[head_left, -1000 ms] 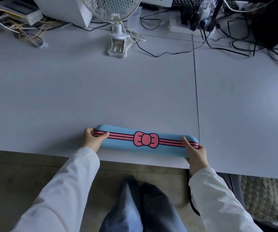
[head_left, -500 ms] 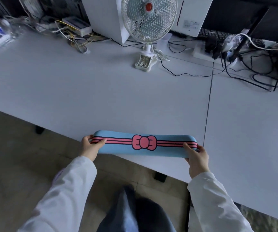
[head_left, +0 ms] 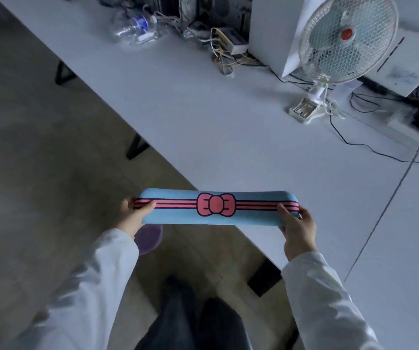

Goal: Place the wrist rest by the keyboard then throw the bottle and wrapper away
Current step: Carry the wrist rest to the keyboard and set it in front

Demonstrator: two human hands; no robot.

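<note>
Wrist rest (head_left: 178, 218): light blue, crossed lengthwise by pink stripes edged in black, with a pink bow outlined in black at its centre; sleeves (head_left: 107, 274): white; trousers (head_left: 193, 324): dark grey; table (head_left: 203, 117): pale grey-white, with a thin dark seam at right; fan (head_left: 344, 39): white mesh grille, red hub, white clip base; bottle (head_left: 137, 27): clear, with a blue label; cables (head_left: 355, 142): black near the fan, yellowish and white in the tangle further left; box (head_left: 274, 29) behind the fan: white; floor (head_left: 39, 147): dull grey-brown; round object (head_left: 150, 238) under the left wrist: pale purple.
</note>
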